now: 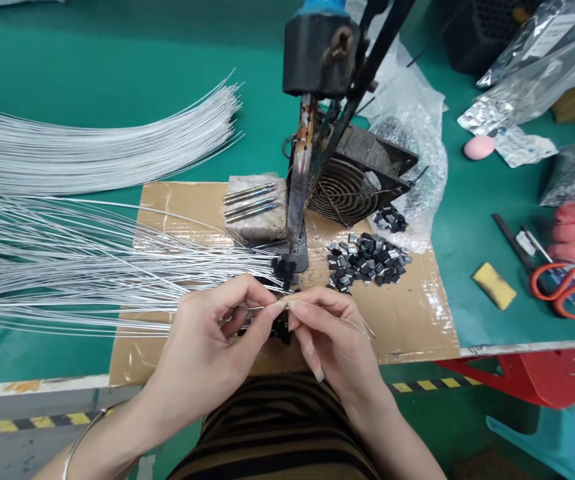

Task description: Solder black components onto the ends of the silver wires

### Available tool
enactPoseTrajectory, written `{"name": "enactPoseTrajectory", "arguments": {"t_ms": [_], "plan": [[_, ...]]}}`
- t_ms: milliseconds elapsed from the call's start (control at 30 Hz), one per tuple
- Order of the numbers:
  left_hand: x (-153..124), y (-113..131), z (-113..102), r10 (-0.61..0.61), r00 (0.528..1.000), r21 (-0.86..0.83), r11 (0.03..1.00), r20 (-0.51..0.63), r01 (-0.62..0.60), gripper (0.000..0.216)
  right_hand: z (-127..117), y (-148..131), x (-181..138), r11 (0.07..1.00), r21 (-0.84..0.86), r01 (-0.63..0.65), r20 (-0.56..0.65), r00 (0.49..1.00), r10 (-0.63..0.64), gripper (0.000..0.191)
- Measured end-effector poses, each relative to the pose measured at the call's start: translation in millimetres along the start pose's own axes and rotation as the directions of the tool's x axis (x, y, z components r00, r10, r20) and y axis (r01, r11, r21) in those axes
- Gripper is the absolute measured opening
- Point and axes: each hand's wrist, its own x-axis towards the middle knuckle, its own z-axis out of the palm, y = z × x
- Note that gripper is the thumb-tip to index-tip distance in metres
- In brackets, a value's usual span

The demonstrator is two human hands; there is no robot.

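Note:
My left hand (217, 333) is closed in a pinch on a thin white wire (253, 309). Fingertip to fingertip with it, my right hand (335, 333) pinches a fine thin strand (362, 327), whose tail sticks out to the right; its kind is unclear. What lies between the fingertips is mostly hidden. Just beyond the hands, a bundle of white wires (207, 263) ends in small black connectors (283, 268). More black pieces (281, 330) show beneath my fingers. A soldering iron (297, 193) hangs point down on a stand above the connectors.
Loose black connectors (367, 260) are heaped right of the iron, by a small fan (347, 180). Metal rods (250, 203) rest on a block (257, 227). Another wire bundle (92, 153) lies at left. Orange-handled scissors (567, 290) and a yellow sponge (494, 285) sit at right.

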Motion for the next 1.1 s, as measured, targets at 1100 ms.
{"name": "enactPoseTrajectory", "arguments": {"t_ms": [1100], "plan": [[-6,-6,26,0.164,0.953,0.066,0.986,-0.254,-0.152,0.01,9,14,-1,0.992,0.089,0.087,-0.099,0.992,-0.078,0.017]]}}
